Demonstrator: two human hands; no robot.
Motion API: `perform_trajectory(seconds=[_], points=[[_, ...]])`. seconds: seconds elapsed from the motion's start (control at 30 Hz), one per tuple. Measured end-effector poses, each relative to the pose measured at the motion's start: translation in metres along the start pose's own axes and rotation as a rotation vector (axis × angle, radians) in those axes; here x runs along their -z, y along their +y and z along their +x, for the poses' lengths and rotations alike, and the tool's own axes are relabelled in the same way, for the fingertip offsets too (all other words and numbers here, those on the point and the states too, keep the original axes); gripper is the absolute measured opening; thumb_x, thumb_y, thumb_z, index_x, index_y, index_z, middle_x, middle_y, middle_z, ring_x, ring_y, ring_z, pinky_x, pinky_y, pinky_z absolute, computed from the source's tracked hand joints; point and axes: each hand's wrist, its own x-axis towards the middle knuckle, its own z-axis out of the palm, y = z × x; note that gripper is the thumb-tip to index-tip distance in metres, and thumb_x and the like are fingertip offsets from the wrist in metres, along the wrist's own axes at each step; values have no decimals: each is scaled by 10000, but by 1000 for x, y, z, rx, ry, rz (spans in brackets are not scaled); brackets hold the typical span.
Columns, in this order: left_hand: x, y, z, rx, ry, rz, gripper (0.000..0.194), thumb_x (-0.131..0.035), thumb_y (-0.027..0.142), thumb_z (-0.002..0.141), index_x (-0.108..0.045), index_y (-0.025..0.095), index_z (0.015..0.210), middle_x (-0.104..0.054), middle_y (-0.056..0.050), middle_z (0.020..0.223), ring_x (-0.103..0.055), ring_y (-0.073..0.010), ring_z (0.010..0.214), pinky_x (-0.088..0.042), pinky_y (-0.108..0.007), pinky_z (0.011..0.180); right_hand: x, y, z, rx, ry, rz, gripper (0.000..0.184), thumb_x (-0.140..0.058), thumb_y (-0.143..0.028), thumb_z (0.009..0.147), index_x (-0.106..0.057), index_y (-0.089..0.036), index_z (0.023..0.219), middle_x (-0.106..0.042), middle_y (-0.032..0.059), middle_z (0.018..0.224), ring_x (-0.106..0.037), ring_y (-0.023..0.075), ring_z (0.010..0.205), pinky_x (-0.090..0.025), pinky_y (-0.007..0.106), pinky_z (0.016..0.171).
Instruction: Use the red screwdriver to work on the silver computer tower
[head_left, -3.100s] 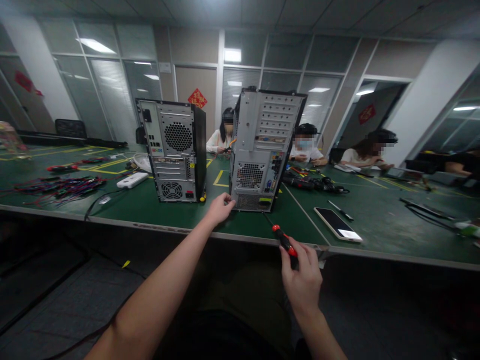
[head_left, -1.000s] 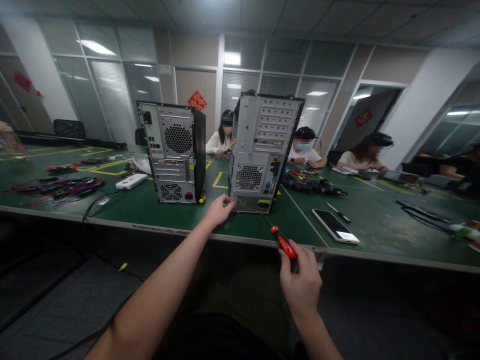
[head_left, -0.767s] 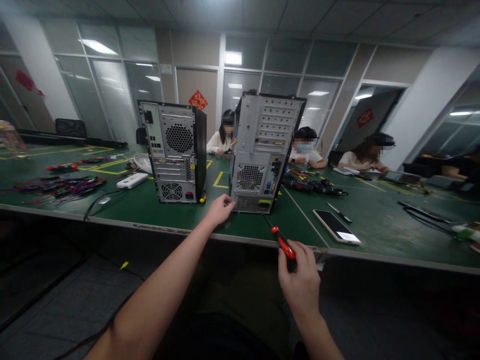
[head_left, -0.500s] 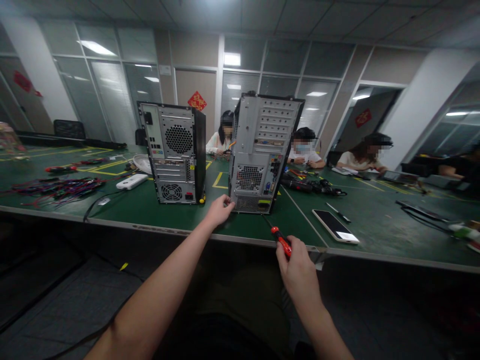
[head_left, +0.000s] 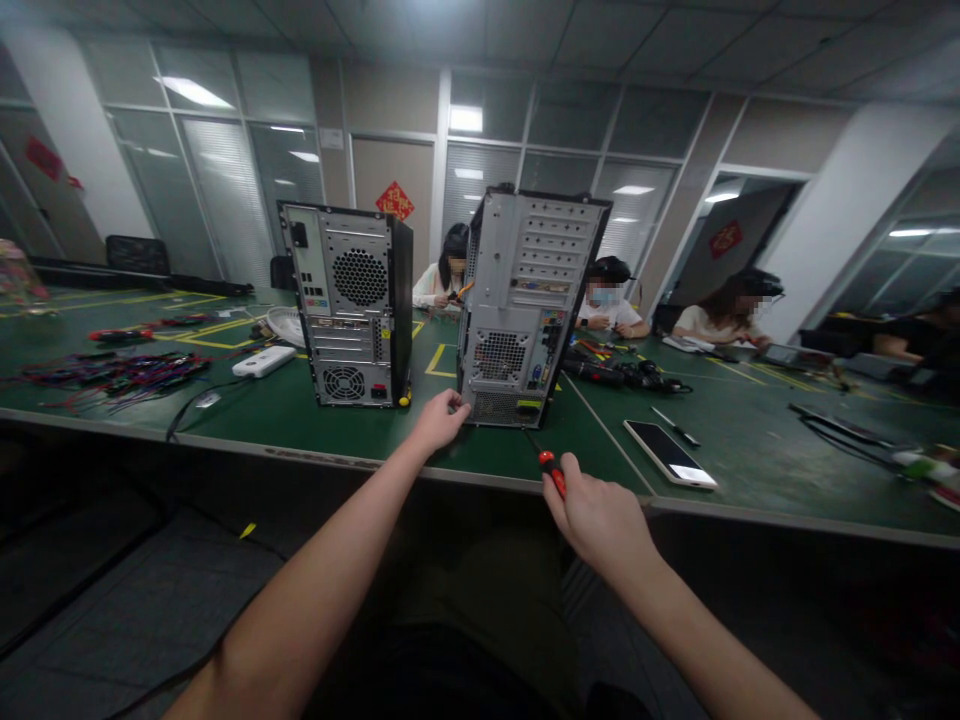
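Two computer towers stand upright with their back panels toward me. At the lower left corner of the taller tower (head_left: 525, 270), my left hand (head_left: 441, 420) is closed with its fingertips against the edge. My right hand (head_left: 596, 505) is wrapped round the red and black handle of a screwdriver (head_left: 551, 465). The screwdriver's thin shaft slants up and left to the bottom edge of that tower's back panel. Whether the tip sits in a screw is too small to tell. The shorter tower (head_left: 346, 310) is to the left, apart from both hands.
On the green table (head_left: 247, 412), a white power strip (head_left: 264, 362) and a heap of thin wires (head_left: 124, 375) lie left. A phone (head_left: 667, 452), a pen (head_left: 675, 426) and black cables (head_left: 630, 372) lie right. Several people sit across the table.
My right hand has turned over the screwdriver handle, and its forearm has swung out to the right. The handle has shifted slightly left. My left hand and the towers look unchanged.
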Motion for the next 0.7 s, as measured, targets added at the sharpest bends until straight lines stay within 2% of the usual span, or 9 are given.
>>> perform_trajectory(seconds=[0.17, 0.3, 0.47, 0.57, 0.7], points=[[1, 1, -1, 9, -9, 2, 128, -636, 333, 924, -616, 215, 881, -704, -20, 843, -650, -180, 779, -504, -294, 766, -15, -11, -9, -192, 27, 268, 186, -513, -377, 1055, -502, -207, 979, -547, -31, 583, -578, 183, 485, -193, 272, 532], [1, 1, 0, 18, -12, 5, 131, -638, 338, 924, -620, 216, 883, -706, -22, 842, -657, -185, 796, -507, -298, 773, -20, -18, -14, -363, 39, 539, 181, -499, -379, 1044, -494, -234, 935, -520, -48, 582, -526, 167, 489, -241, 262, 551], [1, 0, 0, 9, -10, 0, 128, -635, 333, 925, -617, 214, 882, -706, -20, 841, -660, -182, 795, -506, -296, 776, -19, -21, -11, -557, 35, 775, 265, -483, -496, 983, -483, -267, 852, -580, -4, 609, -583, 225, 592, -325, 283, 580], [1, 0, 1, 9, -15, 4, 133, -638, 336, 926, -612, 214, 882, -710, -20, 848, -658, -178, 790, -498, -290, 765, -23, -21, -10, -621, 88, 901, 345, -491, -594, 926, -487, -275, 792, -599, 9, 614, -604, 247, 629, -363, 304, 590], [-1, -3, 3, 7, -9, 18, 121, -639, 326, 925, -617, 214, 884, -700, -13, 815, -658, -178, 780, -497, -288, 760, -37, -23, -10, -699, 171, 1006, 447, -509, -699, 875, -497, -272, 745, -575, -8, 586, -575, 224, 587, -374, 311, 563]])
